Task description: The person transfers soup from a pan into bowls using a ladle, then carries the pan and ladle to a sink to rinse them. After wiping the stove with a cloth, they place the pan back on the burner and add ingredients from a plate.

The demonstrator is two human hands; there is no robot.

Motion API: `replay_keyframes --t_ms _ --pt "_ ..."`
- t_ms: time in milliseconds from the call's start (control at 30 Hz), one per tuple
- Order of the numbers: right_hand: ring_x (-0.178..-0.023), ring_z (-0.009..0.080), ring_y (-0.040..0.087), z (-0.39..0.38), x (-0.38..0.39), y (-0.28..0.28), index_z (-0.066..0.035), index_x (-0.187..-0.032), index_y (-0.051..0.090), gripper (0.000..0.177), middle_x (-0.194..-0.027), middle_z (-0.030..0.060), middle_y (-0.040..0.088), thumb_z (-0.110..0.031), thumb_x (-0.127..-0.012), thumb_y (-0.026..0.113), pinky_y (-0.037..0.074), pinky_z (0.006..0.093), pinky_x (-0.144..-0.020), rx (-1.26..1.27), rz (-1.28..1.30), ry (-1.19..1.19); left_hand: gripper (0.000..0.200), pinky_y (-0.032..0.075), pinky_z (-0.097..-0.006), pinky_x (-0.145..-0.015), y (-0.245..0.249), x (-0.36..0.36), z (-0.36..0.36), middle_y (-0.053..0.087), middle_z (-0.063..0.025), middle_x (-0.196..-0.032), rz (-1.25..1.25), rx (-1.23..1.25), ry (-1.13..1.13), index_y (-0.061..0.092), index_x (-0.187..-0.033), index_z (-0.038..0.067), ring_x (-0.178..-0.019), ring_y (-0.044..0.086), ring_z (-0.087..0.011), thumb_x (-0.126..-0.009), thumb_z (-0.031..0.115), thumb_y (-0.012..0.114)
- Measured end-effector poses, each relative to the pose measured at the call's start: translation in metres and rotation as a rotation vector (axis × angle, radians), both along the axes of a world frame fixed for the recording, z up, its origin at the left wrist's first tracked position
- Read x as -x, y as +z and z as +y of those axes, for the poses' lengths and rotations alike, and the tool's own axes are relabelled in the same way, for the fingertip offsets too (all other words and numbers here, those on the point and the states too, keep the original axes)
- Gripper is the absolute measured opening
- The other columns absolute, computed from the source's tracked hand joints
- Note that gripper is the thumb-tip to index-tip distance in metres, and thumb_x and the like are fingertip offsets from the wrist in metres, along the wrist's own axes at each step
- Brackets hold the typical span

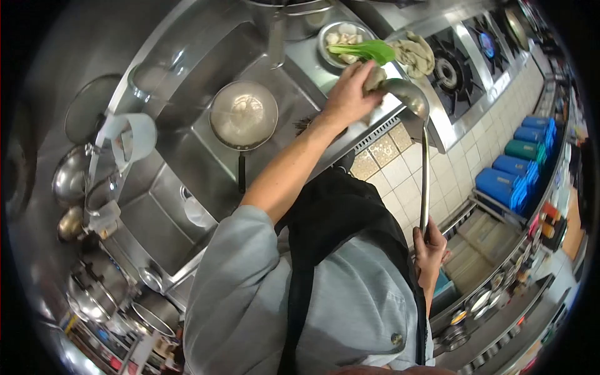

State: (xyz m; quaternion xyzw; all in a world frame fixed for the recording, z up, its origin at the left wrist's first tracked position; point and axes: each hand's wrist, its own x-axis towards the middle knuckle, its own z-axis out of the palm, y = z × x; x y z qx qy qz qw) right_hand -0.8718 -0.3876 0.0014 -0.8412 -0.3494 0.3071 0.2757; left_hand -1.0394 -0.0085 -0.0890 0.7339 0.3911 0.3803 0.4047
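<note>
My right hand [430, 245] is wrapped round the lower end of the handle of a long metal ladle [425, 175]. The ladle's bowl is up at the far end, beside my left hand [356, 94]. My left fingers are closed on a bunched greyish-brown cloth [375, 80], at the rim of the ladle's bowl; whether they touch is hard to tell. Just beyond my left hand, a metal bowl [322, 45] holds pale chunks and a green leafy vegetable [369, 50]. A second crumpled cloth [414, 55] lies to its right, near the stove.
A frying pan [244, 112] with a black handle sits in the steel sink [187, 134] at left. Gas burners [449, 72] stand at upper right. A white plastic jug [139, 134] and several pots line the left edge. Blue containers [500, 184] stand along the right.
</note>
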Motion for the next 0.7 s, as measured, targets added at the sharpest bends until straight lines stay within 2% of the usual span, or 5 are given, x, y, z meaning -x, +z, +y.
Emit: replay_keyframes --t_ms 200,267,433,533,700 --pt "-0.064 0.0065 0.044 0.021 -0.004 0.008 0.003 -0.127 0.068 0.044 -0.072 -0.0003 0.052 -0.003 -0.084 0.076 0.037 0.0251 -0.057 -0.042 -0.035 0.154 0.053 0.056 -0.0340 -0.090 -0.002 0.142 0.027 0.067 -0.0126 -0.131 -0.144 0.490 0.276 0.060 -0.138 0.004 -0.123 0.063 -0.0251 -0.095 0.029 0.077" --pt "-0.064 0.0060 0.044 0.047 0.013 0.025 0.003 -0.127 0.068 0.042 -0.072 -0.0001 0.052 -0.002 -0.085 0.074 0.036 0.0250 -0.056 -0.067 -0.068 0.242 0.031 0.057 -0.0377 -0.090 -0.022 0.219 0.053 0.069 -0.0121 -0.116 -0.654 0.756 0.574 0.063 -0.127 0.004 -0.108 0.067 -0.0206 -0.099 0.014 0.070" --pt "-0.064 0.0079 0.049 0.110 0.049 0.014 0.005 -0.125 0.067 0.038 -0.073 0.0032 0.055 0.000 -0.087 0.072 0.040 0.0262 -0.055 0.026 0.068 0.401 0.037 0.058 -0.0364 -0.089 -0.002 0.322 0.093 0.065 -0.0140 -0.121 -0.855 0.684 0.867 0.055 -0.134 0.001 -0.108 0.066 -0.0221 -0.100 0.008 0.066" --pt "-0.059 0.0198 0.057 0.174 0.076 0.000 0.002 -0.127 0.066 0.041 -0.073 0.0147 0.058 -0.006 -0.087 0.072 0.046 0.0335 -0.056 -0.029 -0.004 0.750 0.031 0.058 -0.0348 -0.086 0.017 0.335 0.088 0.069 -0.0134 -0.113 -0.743 0.415 0.781 0.061 -0.128 -0.002 -0.101 0.069 -0.0220 -0.102 0.013 0.065" --pt "-0.074 0.0369 0.068 0.254 0.134 -0.032 0.002 -0.124 0.066 0.038 -0.084 0.0225 0.067 -0.010 -0.088 0.072 0.053 0.0399 -0.069 0.021 0.048 0.985 0.031 0.058 -0.0321 -0.080 0.032 0.345 0.021 0.074 -0.0124 -0.098 -0.386 0.483 0.767 0.069 -0.118 -0.003 -0.087 0.071 -0.0206 -0.104 0.024 0.062"
